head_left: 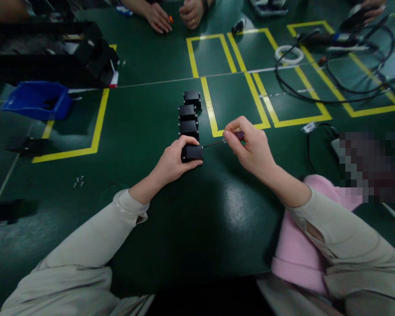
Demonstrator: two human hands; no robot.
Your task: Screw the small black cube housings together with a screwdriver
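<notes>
Your left hand [174, 159] grips a black block [193, 152], your right hand [250, 142] a screwdriver [239, 135]

The green bench [184, 219] spreads out under everything you are handling. Yellow tape outlines [208, 103] mark it off ahead of you to the right and again to the left. At the far left sits a long black case [88, 57], with a blue bin [19, 98] just in front of it. Beside your right forearm lies a pink cloth [296, 254], partly covered by your sleeve. Farther off to the right, a black cable [329, 102] loops across the tape, with a white ring [296, 62] at its left side. Across from you, a co-worker's hands [159, 17] are at the far edge.

Your left fingers [192, 164] are closed around the block near the middle of the bench, covering its far and near sides and leaving its top in view. Your right fingers [232, 127] are pinched narrow on the screwdriver's handle; its thin shaft points left, the tip at the block's right end. You cannot tell here whether the tip sits in a screw.

Just beyond stand 3 more blocks [188, 127] in a row leading away from you, the farthest set slightly right. Smallest of all, some loose screws [79, 181] lie to the left of your left hand, well apart from the blocks.
</notes>
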